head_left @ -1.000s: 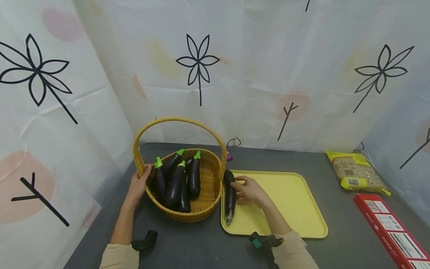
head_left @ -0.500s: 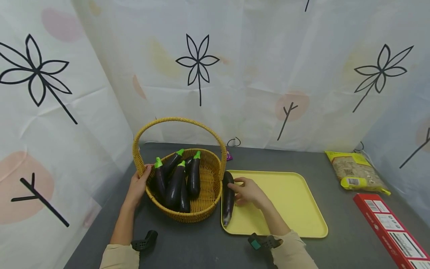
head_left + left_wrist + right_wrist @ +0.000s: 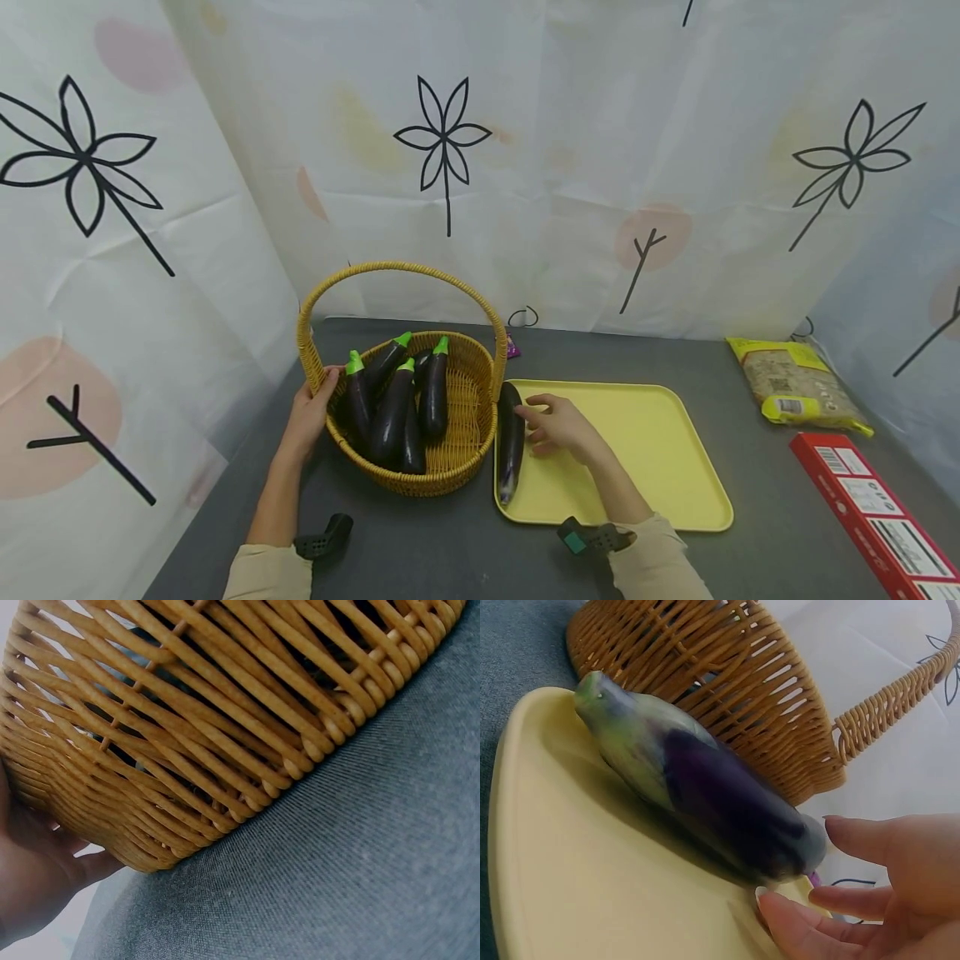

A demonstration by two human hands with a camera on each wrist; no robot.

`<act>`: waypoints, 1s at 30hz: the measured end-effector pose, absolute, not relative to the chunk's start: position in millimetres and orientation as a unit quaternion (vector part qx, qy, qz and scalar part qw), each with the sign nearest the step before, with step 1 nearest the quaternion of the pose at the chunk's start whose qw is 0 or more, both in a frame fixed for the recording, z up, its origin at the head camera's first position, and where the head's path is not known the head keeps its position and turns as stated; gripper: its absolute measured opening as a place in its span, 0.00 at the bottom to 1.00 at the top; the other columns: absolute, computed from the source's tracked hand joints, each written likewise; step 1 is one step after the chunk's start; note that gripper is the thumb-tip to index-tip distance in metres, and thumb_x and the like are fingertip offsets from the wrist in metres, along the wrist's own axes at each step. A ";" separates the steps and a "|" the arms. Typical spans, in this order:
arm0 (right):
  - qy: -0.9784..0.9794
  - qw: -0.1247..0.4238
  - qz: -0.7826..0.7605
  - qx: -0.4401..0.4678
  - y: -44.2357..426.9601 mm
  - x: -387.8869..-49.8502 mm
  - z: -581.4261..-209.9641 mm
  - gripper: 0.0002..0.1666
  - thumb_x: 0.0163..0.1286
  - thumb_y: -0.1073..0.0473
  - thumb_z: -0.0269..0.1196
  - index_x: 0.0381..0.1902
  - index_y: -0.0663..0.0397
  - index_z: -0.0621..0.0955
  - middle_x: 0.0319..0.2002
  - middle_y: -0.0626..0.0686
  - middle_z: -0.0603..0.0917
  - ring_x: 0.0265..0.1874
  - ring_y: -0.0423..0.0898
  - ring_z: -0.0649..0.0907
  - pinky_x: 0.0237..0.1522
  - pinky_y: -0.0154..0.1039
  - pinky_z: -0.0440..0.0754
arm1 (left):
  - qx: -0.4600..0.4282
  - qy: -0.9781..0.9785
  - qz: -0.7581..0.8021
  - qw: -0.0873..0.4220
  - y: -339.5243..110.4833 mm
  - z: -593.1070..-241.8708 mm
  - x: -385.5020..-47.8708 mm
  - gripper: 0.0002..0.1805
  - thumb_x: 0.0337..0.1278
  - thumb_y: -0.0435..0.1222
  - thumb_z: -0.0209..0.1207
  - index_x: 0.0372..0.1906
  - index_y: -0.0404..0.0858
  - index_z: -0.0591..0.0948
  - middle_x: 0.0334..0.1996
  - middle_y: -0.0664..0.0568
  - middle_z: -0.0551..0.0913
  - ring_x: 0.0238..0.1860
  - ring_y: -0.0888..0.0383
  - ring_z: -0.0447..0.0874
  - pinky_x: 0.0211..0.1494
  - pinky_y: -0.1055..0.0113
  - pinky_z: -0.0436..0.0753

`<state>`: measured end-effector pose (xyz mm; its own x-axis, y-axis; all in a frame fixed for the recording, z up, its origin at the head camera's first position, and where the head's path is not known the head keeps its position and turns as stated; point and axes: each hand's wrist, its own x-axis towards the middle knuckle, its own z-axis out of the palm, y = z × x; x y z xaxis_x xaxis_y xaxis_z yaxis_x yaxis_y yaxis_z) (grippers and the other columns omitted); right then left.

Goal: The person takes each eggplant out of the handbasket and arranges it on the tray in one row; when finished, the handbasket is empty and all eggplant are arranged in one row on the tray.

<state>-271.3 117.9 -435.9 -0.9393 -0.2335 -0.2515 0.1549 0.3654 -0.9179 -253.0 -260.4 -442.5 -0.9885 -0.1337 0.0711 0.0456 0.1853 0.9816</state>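
I have the basket (image 3: 408, 483) steady with my left hand (image 3: 306, 417), its fingers curled on the side, near the bottom of the tall handle. Inside I can count at least five eggplants (image 3: 390, 417). They lean close together on the left, and some hide behind others, so there could be more. The right part of the basket has room in it.

My right hand (image 3: 558, 429) is over the yellow tray (image 3: 637, 450), thumb and fingers a little apart, by the far end of the lone eggplant (image 3: 512, 450). I can't tell if a fingertip touches it, but it isn't gripped. It lies along the tray's left edge, just beside the basket.

I think the job is pretty far along. The bunch in the basket looks settled, and the lone eggplant is the only one on the tray, so that seems to be the part left. The bag (image 3: 798, 387) and the red box (image 3: 873, 517) lie well apart on the surface (image 3: 420, 550), with no hand near them
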 end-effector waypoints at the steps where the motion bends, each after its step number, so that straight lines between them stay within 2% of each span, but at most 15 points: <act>1: 0.808 0.172 -0.563 -0.023 118.4 -271.7 -435.8 0.31 0.71 0.51 0.59 0.64 0.66 0.68 0.43 0.61 0.80 0.32 0.51 0.83 0.30 0.45 0.83 | 0.029 -0.766 -0.638 0.072 -260.3 -442.9 -253.2 0.30 0.74 0.50 0.40 0.67 0.32 0.61 0.66 0.40 0.58 0.68 0.44 0.51 0.68 0.45 0.49; 3: 0.806 0.172 -0.566 -0.023 120.4 -272.7 -435.2 0.31 0.71 0.51 0.59 0.64 0.66 0.69 0.42 0.62 0.81 0.33 0.52 0.83 0.31 0.45 0.83 | 0.031 -0.767 -0.637 0.073 -260.3 -443.7 -253.6 0.30 0.74 0.50 0.40 0.67 0.32 0.61 0.66 0.40 0.59 0.68 0.44 0.52 0.67 0.46 0.50; 10: 0.783 0.163 -0.598 -0.047 136.1 -272.9 -423.1 0.34 0.73 0.49 0.56 0.66 0.66 0.66 0.49 0.68 0.77 0.40 0.58 0.82 0.36 0.47 0.82 | 0.035 -0.773 -0.629 0.075 -261.3 -444.5 -254.4 0.30 0.74 0.50 0.40 0.67 0.33 0.61 0.66 0.39 0.59 0.68 0.44 0.51 0.67 0.45 0.49; 15: 0.760 0.145 -0.629 -0.070 142.6 -270.0 -411.2 0.33 0.74 0.48 0.55 0.67 0.64 0.65 0.50 0.69 0.75 0.46 0.62 0.80 0.39 0.46 0.82 | 0.035 -0.775 -0.627 0.077 -261.4 -443.9 -254.3 0.31 0.73 0.51 0.40 0.68 0.32 0.61 0.66 0.38 0.58 0.68 0.43 0.51 0.67 0.44 0.49; 23: 0.710 0.154 -0.675 -0.127 141.1 -261.6 -391.7 0.34 0.75 0.43 0.51 0.67 0.62 0.65 0.53 0.67 0.73 0.53 0.61 0.76 0.48 0.48 0.78 | 0.041 -0.775 -0.625 0.079 -261.1 -443.7 -254.8 0.32 0.73 0.52 0.41 0.67 0.31 0.62 0.66 0.37 0.59 0.68 0.42 0.52 0.67 0.44 0.50; 30: 0.630 0.182 -0.734 -0.177 139.6 -247.7 -375.0 0.31 0.78 0.47 0.47 0.66 0.66 0.64 0.57 0.66 0.72 0.54 0.55 0.76 0.53 0.49 0.75 | 0.048 -0.773 -0.627 0.084 -259.4 -444.0 -257.2 0.31 0.73 0.52 0.41 0.66 0.31 0.63 0.64 0.38 0.61 0.66 0.43 0.54 0.66 0.46 0.51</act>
